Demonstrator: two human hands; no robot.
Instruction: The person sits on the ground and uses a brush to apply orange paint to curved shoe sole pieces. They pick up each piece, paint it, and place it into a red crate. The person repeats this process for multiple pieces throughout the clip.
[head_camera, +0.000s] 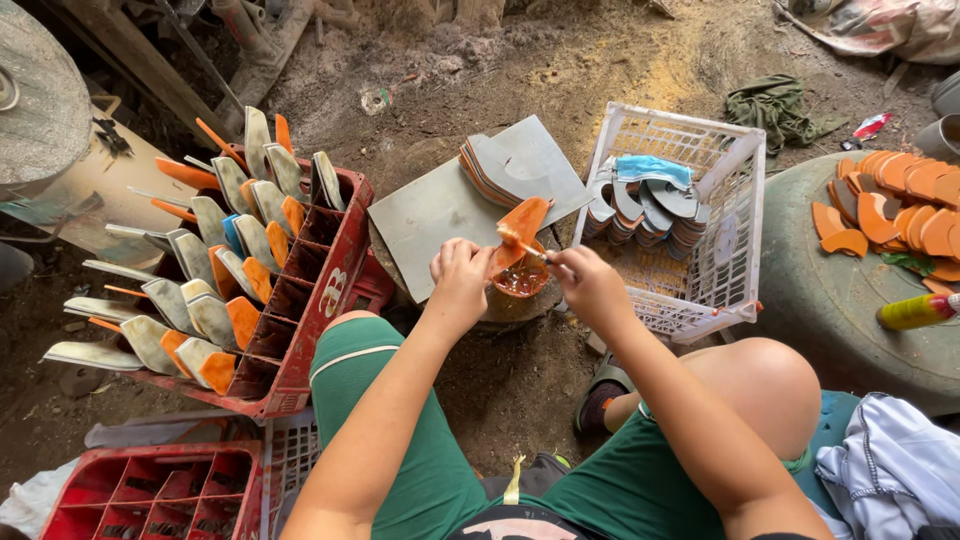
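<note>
An orange shoe-sole piece (520, 232) is grasped in the left hand (460, 275) above a small pot of orange glue (520, 281), its long axis tilted, upper end pointing up and right. A thin brush (528, 251) is pinched in the right hand (588, 283), tip laid on the piece. Coated pieces are stood in the red crate (300, 300); grey pieces are stacked in the white basket (735, 215).

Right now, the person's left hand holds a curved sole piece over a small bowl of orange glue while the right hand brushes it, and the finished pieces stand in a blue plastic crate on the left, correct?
Not quite: the head view shows the crate holding the standing pieces is red, not blue. The rest holds: the left hand holds the curved sole piece over the small bowl of orange glue while the right hand brushes it.
</note>
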